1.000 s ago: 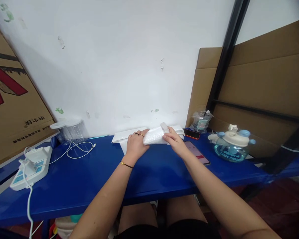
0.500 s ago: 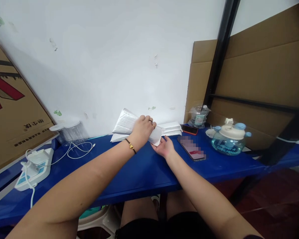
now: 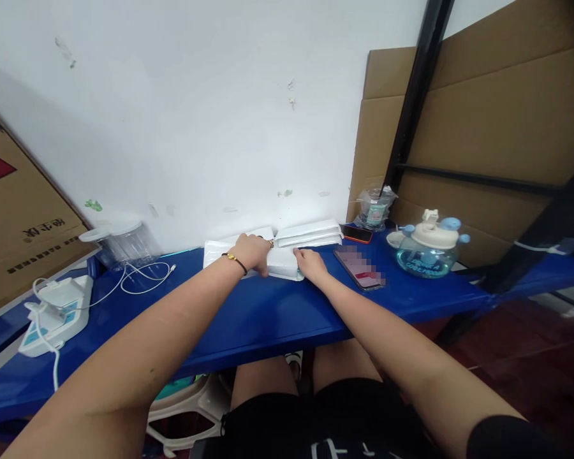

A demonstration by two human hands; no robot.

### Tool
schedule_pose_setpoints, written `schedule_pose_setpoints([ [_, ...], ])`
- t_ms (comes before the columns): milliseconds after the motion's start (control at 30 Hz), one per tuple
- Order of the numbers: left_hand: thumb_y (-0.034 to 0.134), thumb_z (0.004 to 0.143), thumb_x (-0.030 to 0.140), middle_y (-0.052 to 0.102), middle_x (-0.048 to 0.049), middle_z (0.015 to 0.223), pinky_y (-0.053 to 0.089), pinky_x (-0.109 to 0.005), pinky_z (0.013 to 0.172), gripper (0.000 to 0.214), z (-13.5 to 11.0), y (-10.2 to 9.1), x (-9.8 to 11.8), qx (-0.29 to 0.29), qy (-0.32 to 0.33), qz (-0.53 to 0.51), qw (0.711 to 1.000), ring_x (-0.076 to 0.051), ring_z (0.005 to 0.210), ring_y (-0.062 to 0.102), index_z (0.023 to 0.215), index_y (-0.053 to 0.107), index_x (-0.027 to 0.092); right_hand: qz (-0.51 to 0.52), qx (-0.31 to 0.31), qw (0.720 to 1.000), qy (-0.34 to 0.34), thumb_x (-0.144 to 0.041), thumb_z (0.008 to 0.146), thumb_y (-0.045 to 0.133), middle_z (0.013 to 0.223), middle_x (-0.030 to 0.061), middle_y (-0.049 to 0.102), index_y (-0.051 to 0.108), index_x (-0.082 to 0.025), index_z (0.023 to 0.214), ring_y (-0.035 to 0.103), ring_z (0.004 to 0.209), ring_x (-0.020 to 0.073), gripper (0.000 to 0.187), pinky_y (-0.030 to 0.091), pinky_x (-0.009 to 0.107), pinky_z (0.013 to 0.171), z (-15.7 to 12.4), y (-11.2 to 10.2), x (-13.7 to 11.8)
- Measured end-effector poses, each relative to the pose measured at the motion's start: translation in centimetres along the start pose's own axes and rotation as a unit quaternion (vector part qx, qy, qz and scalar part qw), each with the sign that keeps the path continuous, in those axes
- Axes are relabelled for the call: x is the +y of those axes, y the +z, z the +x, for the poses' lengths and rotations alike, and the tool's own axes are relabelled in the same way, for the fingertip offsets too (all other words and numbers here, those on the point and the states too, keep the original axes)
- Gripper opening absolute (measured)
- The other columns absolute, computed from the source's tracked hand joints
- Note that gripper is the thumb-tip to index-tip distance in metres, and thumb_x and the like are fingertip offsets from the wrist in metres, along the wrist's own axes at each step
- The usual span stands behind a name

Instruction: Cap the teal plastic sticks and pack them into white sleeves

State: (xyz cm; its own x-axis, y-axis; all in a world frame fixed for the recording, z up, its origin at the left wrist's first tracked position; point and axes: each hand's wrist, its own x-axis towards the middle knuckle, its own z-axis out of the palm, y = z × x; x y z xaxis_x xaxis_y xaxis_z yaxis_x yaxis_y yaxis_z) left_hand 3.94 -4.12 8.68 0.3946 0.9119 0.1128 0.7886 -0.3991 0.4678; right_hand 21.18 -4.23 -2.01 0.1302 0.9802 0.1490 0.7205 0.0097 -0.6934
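Note:
A white padded envelope (image 3: 285, 262) lies flat on the blue table (image 3: 268, 319), between and under my hands. My left hand (image 3: 253, 252), with a dark cord bracelet on the wrist and a ring, comes over its top with curled fingers and the thumb pointing down at the near edge. Part of its fingertips is hidden. At the envelope's right end, my right hand (image 3: 312, 265) pinches the edge, thumb on top. A stack of white padded envelopes (image 3: 310, 232) sits just behind, against the wall.
A phone (image 3: 360, 268) lies right of my right hand, with another phone (image 3: 356, 234) behind it. Farther right stands a blue drink bottle (image 3: 428, 252). On the left are a power strip (image 3: 60, 319), a white cable (image 3: 146, 280) and clear plastic containers (image 3: 129, 245).
The envelope was raised and tilted between my hands and now lies flat on the table. My right hand has turned from palm up to gripping its right end. The view has shifted slightly.

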Motion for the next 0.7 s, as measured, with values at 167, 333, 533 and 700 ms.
schedule_pose_setpoints([
  [167,0.080,0.023,0.002,0.052,-0.0015,0.055,0.023,-0.049,0.097,0.042,0.0,0.8,-2.7,-0.013,-0.041,0.024,0.999,-0.036,0.102,0.051,0.046,0.049,0.018,-0.133,-0.003,0.991,0.018,-0.053,0.089,0.018,0.092,0.0150,0.065,0.066,-0.018,0.090,0.059,0.087,0.0275,0.059,0.039,0.037,0.074,-0.5,-0.4,0.4],
  [333,0.085,0.017,0.027,0.062,-0.0135,0.107,0.017,-0.057,0.099,0.088,-1.3,1.1,-5.7,-0.080,-0.059,0.065,0.993,-0.042,0.116,0.042,0.102,0.061,0.026,-0.162,-0.008,0.985,-0.049,-0.051,0.090,0.017,0.100,0.0150,0.060,0.064,-0.017,0.090,0.053,0.095,0.0265,0.058,0.038,0.037,0.078,-1.0,-0.8,0.6],
  [533,0.066,0.039,0.072,0.023,-0.0141,0.146,0.026,-0.051,0.100,0.130,-3.4,1.7,-9.0,-0.213,-0.017,0.223,0.951,-0.038,0.129,0.027,0.143,0.000,0.029,-0.140,-0.099,0.954,-0.245,-0.056,0.083,0.040,0.117,0.0083,0.052,0.055,-0.026,0.115,0.040,0.111,0.0274,0.046,0.033,0.040,0.089,-1.2,-2.9,1.6],
  [700,0.059,0.053,0.071,0.030,-0.0136,0.142,0.033,-0.041,0.097,0.113,-4.1,1.8,-10.4,-0.184,0.011,0.195,0.963,-0.034,0.128,0.031,0.143,0.008,0.024,-0.175,-0.165,0.910,-0.338,-0.042,0.080,0.050,0.115,0.0103,0.049,0.046,-0.023,0.123,0.042,0.104,0.0262,0.048,0.034,0.039,0.087,-1.5,-2.3,1.6],
])
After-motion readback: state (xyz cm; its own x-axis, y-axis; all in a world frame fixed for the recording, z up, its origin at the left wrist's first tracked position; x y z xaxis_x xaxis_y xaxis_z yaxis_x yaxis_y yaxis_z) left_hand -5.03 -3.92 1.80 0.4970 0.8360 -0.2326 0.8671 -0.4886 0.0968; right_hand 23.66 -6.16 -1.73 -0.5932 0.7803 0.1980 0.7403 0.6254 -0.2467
